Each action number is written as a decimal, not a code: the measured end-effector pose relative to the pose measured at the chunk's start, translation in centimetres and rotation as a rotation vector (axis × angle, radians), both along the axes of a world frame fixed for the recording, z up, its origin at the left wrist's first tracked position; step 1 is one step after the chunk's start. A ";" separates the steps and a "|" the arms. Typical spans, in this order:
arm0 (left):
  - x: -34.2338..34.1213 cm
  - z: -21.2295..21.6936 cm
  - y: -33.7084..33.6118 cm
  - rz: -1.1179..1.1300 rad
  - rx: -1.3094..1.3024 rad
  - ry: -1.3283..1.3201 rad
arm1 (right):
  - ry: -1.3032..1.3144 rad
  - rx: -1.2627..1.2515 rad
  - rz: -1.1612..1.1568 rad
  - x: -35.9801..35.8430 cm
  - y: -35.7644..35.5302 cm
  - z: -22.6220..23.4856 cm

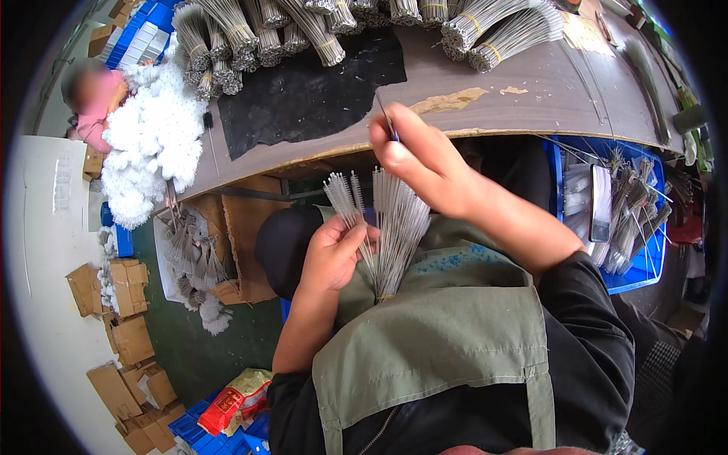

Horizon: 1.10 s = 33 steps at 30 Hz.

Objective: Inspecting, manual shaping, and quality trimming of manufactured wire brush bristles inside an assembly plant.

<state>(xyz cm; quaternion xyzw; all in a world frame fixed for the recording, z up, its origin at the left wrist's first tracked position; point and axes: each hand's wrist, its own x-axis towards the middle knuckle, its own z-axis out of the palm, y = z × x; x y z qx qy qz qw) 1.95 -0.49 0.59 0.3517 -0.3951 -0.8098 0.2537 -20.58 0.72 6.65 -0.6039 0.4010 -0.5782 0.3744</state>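
Note:
A bundle of thin wire brushes (400, 235) with pale bristle tips rests on my lap, fanned upward from a yellow tie at its lower end. My left hand (332, 254) is closed around some of the brushes at the bundle's left side, holding them apart from the others. Above the bundle, near the table edge, my right hand (436, 171) pinches a slim, dark, pointed tool (386, 114) with a bluish part at the fingers. Its exact kind is partly hidden by the hand. The right hand is not touching the brushes.
Tied bundles of wire brushes (500, 34) line the table's far side, beyond a black mat (311, 95). White fluffy brushes (155, 144) are heaped at left, near another person (95, 106). A blue bin (633, 284) at right holds brushes and a phone (600, 203).

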 end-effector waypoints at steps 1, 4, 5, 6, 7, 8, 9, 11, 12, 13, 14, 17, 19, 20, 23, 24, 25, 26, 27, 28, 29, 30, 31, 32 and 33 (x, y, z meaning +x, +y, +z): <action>-0.1 -0.1 0.0 0.004 -0.002 0.003 | 0.180 -0.141 -0.099 -0.2 -1.8 -0.1; -0.3 0.0 0.1 0.014 0.025 0.002 | 0.294 0.128 0.219 0.0 -5.2 -1.6; -0.4 0.1 0.2 0.025 0.018 -0.016 | 0.313 0.228 0.372 0.1 -5.8 -2.0; -0.5 0.1 0.2 0.038 0.012 -0.034 | 0.295 0.297 0.412 0.2 -6.1 -2.3; -0.4 0.2 0.4 0.048 0.016 -0.033 | 0.297 0.299 0.422 0.3 -6.0 -2.6; -0.5 0.4 0.5 0.065 0.005 -0.049 | 0.233 0.333 0.381 0.3 -5.9 -2.8; -0.6 0.5 0.5 0.081 -0.004 -0.066 | 0.170 0.368 0.338 0.3 -5.8 -3.2; -0.8 0.5 0.5 0.100 -0.002 -0.086 | 0.137 0.363 0.361 0.2 -5.9 -4.1; -0.9 0.5 0.5 0.110 -0.003 -0.109 | 0.087 0.360 0.356 0.2 -5.9 -4.4; -0.9 0.5 0.4 0.114 0.001 -0.107 | 0.036 0.355 0.349 0.2 -5.9 -4.5; -0.8 0.4 0.4 0.126 0.005 -0.092 | 0.038 0.359 0.353 0.1 -5.8 -4.5; -1.0 0.5 0.4 0.143 -0.006 -0.079 | 0.042 0.384 0.418 -0.1 -5.8 -4.1; -1.0 0.4 0.4 0.148 -0.021 -0.083 | -0.089 0.471 0.471 0.0 -5.7 -4.1; -0.8 0.2 0.4 0.141 -0.022 -0.062 | -0.088 0.472 0.475 0.0 -5.8 -4.1; -0.6 0.1 0.2 0.132 -0.032 -0.053 | -0.043 0.481 0.435 0.1 -5.9 -4.3; -0.6 0.1 0.2 0.127 -0.041 -0.064 | -0.022 0.444 0.423 0.2 -5.8 -4.3; -0.7 0.3 0.3 0.128 -0.040 -0.067 | -0.004 0.406 0.411 0.3 -5.7 -4.3; -0.8 0.7 0.4 0.137 -0.012 -0.066 | -0.007 0.406 0.411 0.3 -5.7 -4.3; -0.8 0.9 0.5 0.146 0.015 -0.065 | -0.005 0.379 0.413 0.3 -5.6 -4.2; -0.7 0.8 0.4 0.144 0.015 -0.067 | -0.003 0.352 0.413 0.3 -5.6 -4.0; -0.5 0.6 0.3 0.123 0.019 -0.053 | -0.005 0.351 0.412 0.3 -5.5 -3.7; -0.4 0.5 0.3 0.102 0.023 -0.040 | -0.061 0.364 0.442 0.3 -5.3 -3.2; -0.4 0.6 0.3 0.097 0.023 -0.042 | -0.117 0.377 0.471 0.3 -5.1 -3.0; -0.5 0.8 0.4 0.115 0.033 -0.042 | -0.120 0.376 0.467 0.2 -5.1 -3.1; -0.6 0.9 0.4 0.134 0.043 -0.043 | -0.088 0.358 0.471 0.1 -5.2 -3.4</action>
